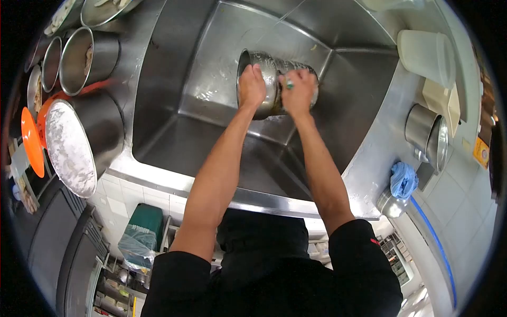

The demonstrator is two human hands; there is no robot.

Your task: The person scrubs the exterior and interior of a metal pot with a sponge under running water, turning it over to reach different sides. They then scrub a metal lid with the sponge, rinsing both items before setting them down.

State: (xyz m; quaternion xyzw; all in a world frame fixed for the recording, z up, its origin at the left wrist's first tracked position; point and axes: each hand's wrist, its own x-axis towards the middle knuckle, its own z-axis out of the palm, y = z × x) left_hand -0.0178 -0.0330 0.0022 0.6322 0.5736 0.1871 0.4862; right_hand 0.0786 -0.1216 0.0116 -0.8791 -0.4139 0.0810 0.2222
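Inside the sink, hold the metal pot steady on its side with the left hand clasping its rim; press evenly with the right hand, curled against its wall, perhaps around something too blurred to tell.

There are two hands, one sink — and one blue cloth.
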